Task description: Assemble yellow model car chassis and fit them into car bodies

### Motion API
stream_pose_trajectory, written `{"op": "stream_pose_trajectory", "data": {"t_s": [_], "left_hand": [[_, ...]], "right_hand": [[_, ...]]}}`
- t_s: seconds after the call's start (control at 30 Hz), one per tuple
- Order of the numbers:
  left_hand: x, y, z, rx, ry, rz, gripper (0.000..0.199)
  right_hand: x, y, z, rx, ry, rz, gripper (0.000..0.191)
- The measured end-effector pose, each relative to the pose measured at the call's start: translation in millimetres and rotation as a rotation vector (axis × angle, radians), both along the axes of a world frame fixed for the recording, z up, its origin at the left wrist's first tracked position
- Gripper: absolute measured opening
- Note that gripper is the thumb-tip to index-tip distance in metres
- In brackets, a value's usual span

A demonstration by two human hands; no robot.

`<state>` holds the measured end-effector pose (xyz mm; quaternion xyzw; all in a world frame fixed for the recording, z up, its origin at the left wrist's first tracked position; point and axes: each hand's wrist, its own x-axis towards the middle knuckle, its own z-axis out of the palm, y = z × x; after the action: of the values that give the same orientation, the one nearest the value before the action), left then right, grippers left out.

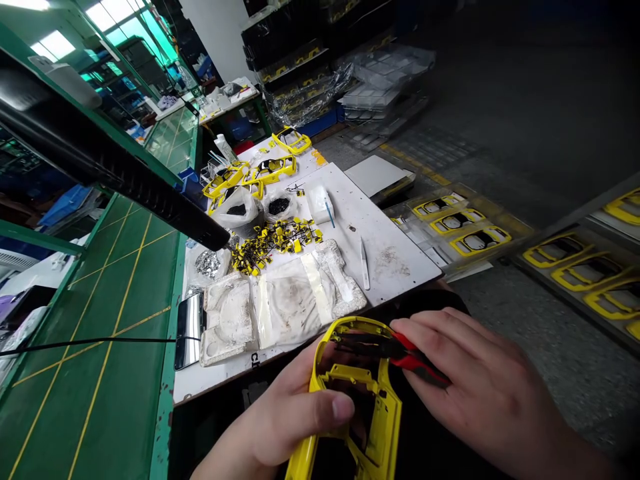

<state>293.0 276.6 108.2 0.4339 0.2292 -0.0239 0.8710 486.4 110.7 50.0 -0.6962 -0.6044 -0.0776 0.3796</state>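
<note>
My left hand (287, 417) is closed round a yellow plastic toy car body shell (389, 410), thumb pressed on its near side. The shell is tilted, its hollow inside and window openings facing me. In my right hand (470, 370) is a pair of pliers (417, 363) with red and black handles. The dark jaws reach inside the far end of the shell; whether they grip any part of it I cannot tell. My right fingertips lie close to the shell's rim.
Beyond my hands, a white table (400, 250) bears a foam block (230, 320) with cloth, tweezers (365, 263), a phone (189, 330), small yellow-black parts (275, 240) and several car shells (273, 170). A black tube (150, 193) slants across the left. Trays of shells (455, 220) lie right.
</note>
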Motion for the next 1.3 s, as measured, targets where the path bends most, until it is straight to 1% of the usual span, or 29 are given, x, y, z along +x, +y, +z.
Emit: {"op": "stream_pose_trajectory", "data": {"t_s": [0.2, 0.33, 0.43, 0.6, 0.7, 0.83, 0.9, 1.03, 1.13, 1.2, 1.3], "left_hand": [[-1.5, -2.9, 4.3, -0.041, 0.093, 0.053, 0.055], [2.3, -3.6, 5.3, -0.054, 0.124, 0.086, 0.061], [4.4, -1.9, 3.9, -0.055, 0.126, 0.079, 0.063], [3.5, 0.3, 8.2, -0.054, 0.177, 0.105, 0.058], [2.8, -3.4, 12.7, -0.052, 0.182, 0.109, 0.059], [4.9, -12.5, 17.4, -0.03, 0.222, 0.203, 0.055], [6.2, -15.0, 18.0, -0.034, 0.216, 0.205, 0.055], [6.3, -14.2, 17.0, -0.036, 0.206, 0.188, 0.054], [4.7, -11.5, 15.0, -0.038, 0.219, 0.198, 0.055], [3.9, -8.8, 11.7, -0.049, 0.234, 0.204, 0.055], [4.6, -5.0, 2.0, -0.086, 0.247, 0.166, 0.058]], "right_hand": [[0.1, 4.1, -4.2, -0.026, -0.025, -0.035, 0.026], [-0.6, 8.0, -6.6, -0.03, -0.034, -0.054, 0.029], [-0.1, 11.7, -6.1, -0.02, -0.042, -0.054, 0.026], [1.2, 15.7, -4.5, -0.026, -0.047, -0.054, 0.021], [1.4, 15.5, -3.7, -0.024, -0.046, -0.055, 0.021], [0.9, 14.8, -2.1, -0.039, -0.034, -0.05, 0.021], [0.5, 14.5, -1.5, -0.048, -0.03, -0.05, 0.022], [-0.4, 13.2, -2.0, -0.059, -0.061, -0.052, 0.027], [-0.8, 12.1, -3.6, -0.076, -0.071, -0.051, 0.025], [-0.8, 12.1, -4.5, -0.086, -0.079, -0.058, 0.024], [0.1, 14.0, -4.6, -0.104, -0.111, -0.097, 0.027]]}}
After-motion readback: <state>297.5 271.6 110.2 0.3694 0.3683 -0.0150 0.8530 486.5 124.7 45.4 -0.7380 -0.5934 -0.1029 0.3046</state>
